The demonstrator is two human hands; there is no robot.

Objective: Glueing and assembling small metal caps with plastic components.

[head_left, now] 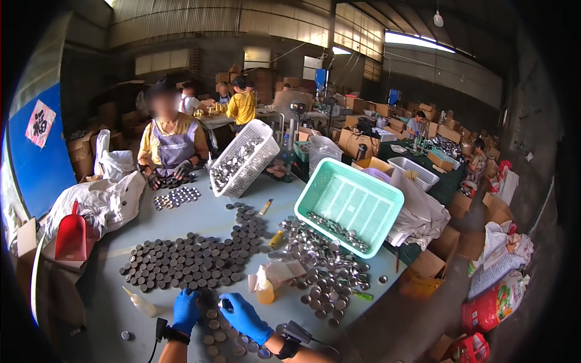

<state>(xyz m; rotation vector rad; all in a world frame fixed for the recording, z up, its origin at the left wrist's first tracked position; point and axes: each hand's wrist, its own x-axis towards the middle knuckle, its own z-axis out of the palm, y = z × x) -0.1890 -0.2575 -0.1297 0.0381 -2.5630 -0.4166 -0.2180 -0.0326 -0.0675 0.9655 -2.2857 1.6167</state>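
My left hand (186, 311), in a blue glove, is closed with its fingertips at the near edge of a spread of dark round discs (200, 260). What it pinches is too small to make out. In my right hand (247, 316), also gloved in blue, a small round metal cap (226, 304) sits between thumb and fingers. Several silvery round caps (213, 324) lie below and between my hands. A bottle of amber liquid (265, 290) stands beyond my right hand, beside a crumpled cloth (287, 270). Left of my left hand lies a white squeeze bottle (140, 302).
A tilted green basket (387, 209) spills shiny caps (327, 260) onto the table's right side. Beyond, a white basket (266, 136) tips toward a co-worker (172, 142) seated opposite. A yellow knife (276, 239), a glue tube (265, 207) and a red dustpan (71, 236) lie around.
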